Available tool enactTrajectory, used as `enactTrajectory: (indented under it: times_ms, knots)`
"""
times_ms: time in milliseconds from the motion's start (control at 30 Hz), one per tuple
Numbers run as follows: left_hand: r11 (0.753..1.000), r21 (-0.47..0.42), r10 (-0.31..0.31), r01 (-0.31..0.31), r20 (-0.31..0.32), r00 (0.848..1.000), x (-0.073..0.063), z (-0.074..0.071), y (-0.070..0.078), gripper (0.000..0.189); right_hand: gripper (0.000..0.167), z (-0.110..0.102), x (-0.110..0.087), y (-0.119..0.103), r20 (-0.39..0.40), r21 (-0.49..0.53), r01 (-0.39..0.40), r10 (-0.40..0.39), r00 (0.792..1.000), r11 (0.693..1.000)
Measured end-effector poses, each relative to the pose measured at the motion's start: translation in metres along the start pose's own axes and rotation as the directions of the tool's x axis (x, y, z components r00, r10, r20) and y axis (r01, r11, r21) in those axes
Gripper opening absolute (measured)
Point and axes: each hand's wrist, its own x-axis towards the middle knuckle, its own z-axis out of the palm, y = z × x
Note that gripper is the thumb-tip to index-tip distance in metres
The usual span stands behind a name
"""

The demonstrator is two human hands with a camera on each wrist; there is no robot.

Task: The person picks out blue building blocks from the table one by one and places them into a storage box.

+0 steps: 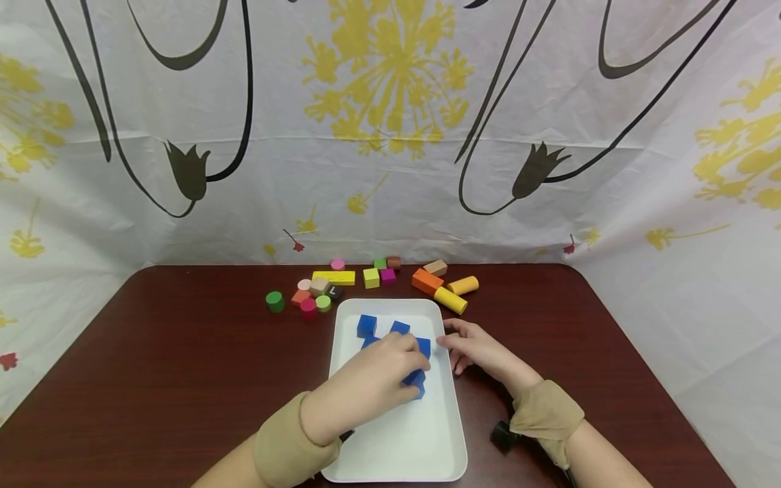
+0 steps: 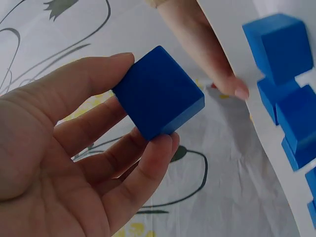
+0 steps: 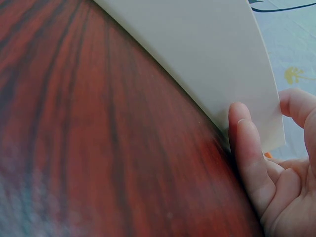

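My left hand [image 1: 381, 373] is over the white tray [image 1: 421, 440]. Its thumb and fingers pinch a blue cube [image 2: 158, 94] by the sides, seen close up in the left wrist view. More blue cubes lie grouped in the tray's far half, among them a blue cube [image 1: 367, 326] near the far left corner; the left hand partly hides the others. At the tray's right side, my right hand [image 1: 482, 349] holds the rim. In the right wrist view, one digit reaches the top of the rim while other fingers [image 3: 244, 143] lie along the outer wall.
Beyond the tray, several coloured blocks stand along the table's back edge: a green cylinder [image 1: 275, 301], a long yellow block [image 1: 334, 278], an orange block [image 1: 427, 281] and a yellow cylinder [image 1: 450, 300]. A patterned white cloth [image 1: 274, 190] hangs behind the dark wooden table [image 1: 213, 379].
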Motion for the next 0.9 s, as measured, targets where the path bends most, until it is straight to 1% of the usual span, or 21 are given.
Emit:
enactTrajectory:
  times_ms: [167,233,333,400,600,700,900]
  knots:
    - [0.997,0.038,0.060,-0.060,0.005,0.998,0.000,0.006,0.003,0.022,0.063,0.000,0.000,0.000,-0.002,0.006,0.002,-0.002,1.000,1.000]
    - [0.997,0.043,0.070,-0.071,0.014,0.997,0.000,0.008,0.005,0.022,0.063,0.000,-0.001,0.000,-0.002,0.007,0.005,-0.005,1.000,1.000]
    - [0.996,0.048,0.075,-0.077,0.041,0.996,0.000,0.013,0.008,0.023,0.063,0.000,-0.001,0.000,-0.001,0.007,0.007,-0.007,1.000,1.000]
    - [0.994,0.063,0.088,-0.091,0.061,0.994,0.000,0.016,0.009,0.022,0.063,0.001,-0.001,0.000,0.000,0.008,0.007,-0.007,1.000,1.000]
    - [0.980,0.110,0.151,-0.163,0.112,0.982,0.002,0.024,0.011,0.022,0.063,0.000,-0.001,0.000,0.002,0.005,0.005,-0.005,1.000,1.000]
    - [0.977,0.122,0.159,-0.176,0.141,0.977,0.003,0.028,0.012,0.023,0.063,0.000,-0.001,-0.001,0.001,0.005,0.004,-0.004,1.000,1.000]
    - [0.972,0.140,0.151,-0.186,0.229,0.962,0.004,0.039,0.014,0.025,0.064,0.000,-0.001,-0.001,-0.002,0.008,0.002,-0.002,1.000,1.000]
